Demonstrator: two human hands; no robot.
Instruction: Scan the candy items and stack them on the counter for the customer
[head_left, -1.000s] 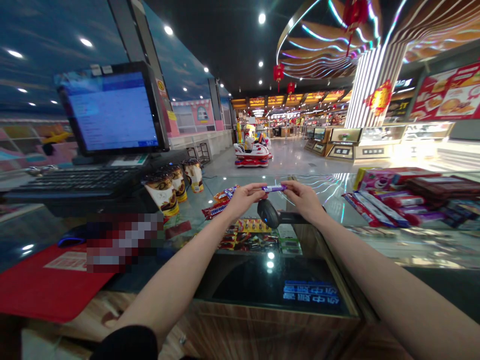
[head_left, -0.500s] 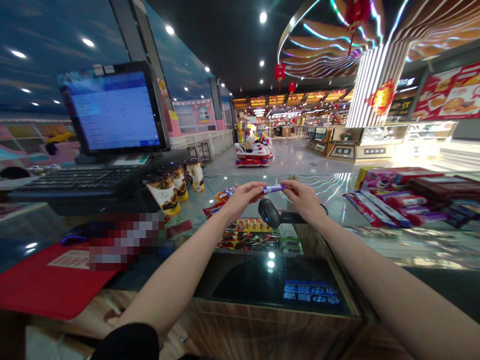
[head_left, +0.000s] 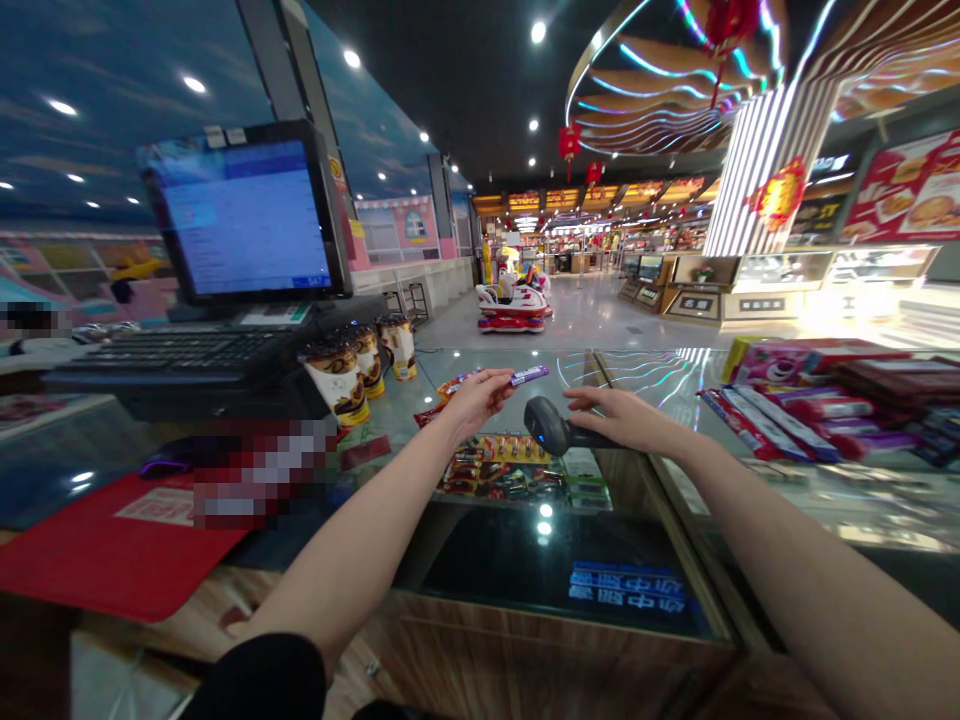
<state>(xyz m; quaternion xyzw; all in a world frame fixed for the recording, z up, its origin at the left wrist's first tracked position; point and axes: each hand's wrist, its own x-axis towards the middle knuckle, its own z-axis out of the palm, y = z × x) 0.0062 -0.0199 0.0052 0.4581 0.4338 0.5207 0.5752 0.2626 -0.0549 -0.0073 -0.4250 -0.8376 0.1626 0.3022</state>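
Observation:
My left hand (head_left: 484, 396) pinches one end of a small purple-wrapped snack bar (head_left: 530, 376), whose other end points right. My right hand (head_left: 611, 415) is off the bar, its fingers stretched out to the left just above the handle of a black barcode scanner (head_left: 547, 426). Whether the palm touches the handle is hidden. The scanner lies on the glass counter (head_left: 480, 360), its head toward the left. Several red and orange snack packets (head_left: 429, 414) lie beside my left wrist and are partly covered by it.
A monitor (head_left: 240, 215) and keyboard (head_left: 180, 355) stand at the left, with several lidded cups (head_left: 337, 385) beside them. Chocolate bars (head_left: 780, 420) and boxes pile up at the right. A red mat (head_left: 90, 550) lies front left. Small goods show under the glass.
My right hand has let go of the snack bar and moved down and slightly right over the scanner handle. My left hand keeps the bar, slightly further left.

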